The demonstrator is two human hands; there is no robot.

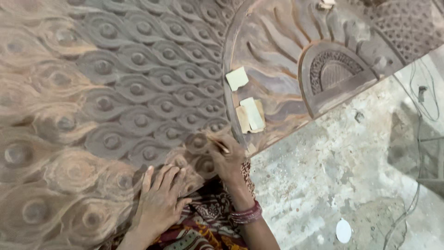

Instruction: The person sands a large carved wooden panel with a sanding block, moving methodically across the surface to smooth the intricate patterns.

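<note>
A large carved wooden panel (pixel 115 88) with rows of peacock-feather eye motifs fills most of the view. My left hand (pixel 159 201) lies flat on the panel's lower edge, fingers spread and holding nothing. My right hand (pixel 229 159) is closed around a small piece of sandpaper (pixel 217 143), pressed against a round eye motif near the panel's edge. Red bangles (pixel 247 214) circle my right wrist.
Folded sandpaper pieces (pixel 237 78) (pixel 251 114) rest on the carved sunburst section (pixel 296 60) to the right. Beyond the panel is a dusty concrete floor (pixel 333 185) with a white round disc (pixel 343 230) and loose cables (pixel 418 139). Patterned cloth (pixel 203 222) covers my lap.
</note>
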